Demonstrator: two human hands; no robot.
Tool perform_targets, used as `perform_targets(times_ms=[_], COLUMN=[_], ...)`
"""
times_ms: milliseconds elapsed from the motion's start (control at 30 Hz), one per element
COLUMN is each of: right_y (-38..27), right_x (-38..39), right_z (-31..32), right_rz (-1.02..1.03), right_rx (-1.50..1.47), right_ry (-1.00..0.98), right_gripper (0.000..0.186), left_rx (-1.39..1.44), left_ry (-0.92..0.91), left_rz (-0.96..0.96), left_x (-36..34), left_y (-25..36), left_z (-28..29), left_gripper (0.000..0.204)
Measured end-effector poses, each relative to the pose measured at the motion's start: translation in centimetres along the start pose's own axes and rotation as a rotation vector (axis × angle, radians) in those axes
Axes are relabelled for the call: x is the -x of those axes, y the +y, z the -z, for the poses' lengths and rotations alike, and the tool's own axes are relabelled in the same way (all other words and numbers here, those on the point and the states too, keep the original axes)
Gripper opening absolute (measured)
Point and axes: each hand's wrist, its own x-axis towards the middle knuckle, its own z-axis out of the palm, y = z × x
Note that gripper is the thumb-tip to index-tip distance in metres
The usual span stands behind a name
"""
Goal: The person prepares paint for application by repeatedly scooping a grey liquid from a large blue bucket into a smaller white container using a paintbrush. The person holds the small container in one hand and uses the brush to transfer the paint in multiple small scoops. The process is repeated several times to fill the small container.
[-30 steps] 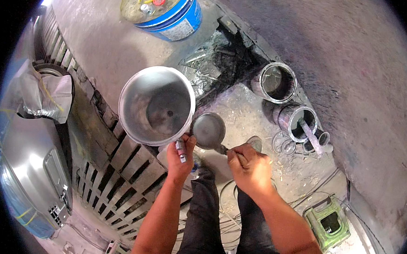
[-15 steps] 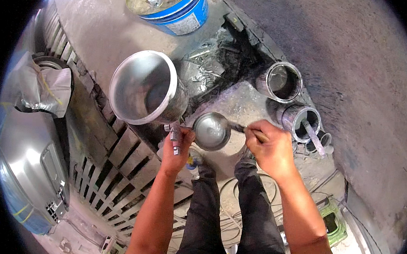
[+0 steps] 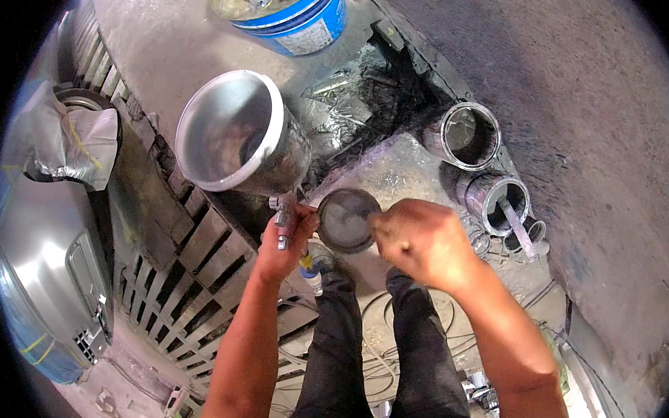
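My left hand point(image 3: 288, 241) is closed around a silver spray gun point(image 3: 282, 219), whose large, wide-mouthed metal cup point(image 3: 273, 140) tilts open above it. At its fingertips is the edge of a round, dark-rimmed, lid-like piece point(image 3: 346, 223) with a grey inside. My right hand point(image 3: 424, 241), somewhat blurred, is closed at the right edge of that round piece. The brush seen in its grip a moment ago is now mostly hidden by the fingers.
A blue pail point(image 3: 307, 35) stands at the far side. To the right are two open metal cans point(image 3: 467, 167), one with a coated stick point(image 3: 516, 224). Slatted boards point(image 3: 191, 292) lie at left beside a grey car panel point(image 3: 48, 260). Hoses point(image 3: 377, 326) loop around my legs.
My right hand has moved left, up against the round piece, covering the brush. The spray gun and its cup have shifted slightly up and left with my left hand.
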Motion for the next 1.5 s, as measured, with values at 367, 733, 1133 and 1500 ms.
perform_targets(times_ms=[367,733,1133,1500], right_y=[-0.8,0.9,0.3,-0.7], right_x=[1.8,2.1,0.2,0.2], right_z=[-1.9,-1.4,-0.6,-1.4], right_rz=[-0.504,-0.046,-0.065,-0.067], right_rx=[0.084,0.022,0.052,0.062], right_ry=[0.041,-0.011,0.056,0.018], right_gripper=[0.017,0.016,0.012,0.012], left_rx=[-0.096,0.032,-0.086,-0.045], left_ry=[0.166,0.134,0.097,0.096], left_rz=[-0.144,-0.042,-0.116,-0.179], left_x=[0.1,0.3,0.0,-0.1], left_y=[-0.6,-0.4,-0.1,-1.0], left_z=[-1.0,-0.1,0.5,0.0], left_gripper=[0.014,0.014,0.011,0.008])
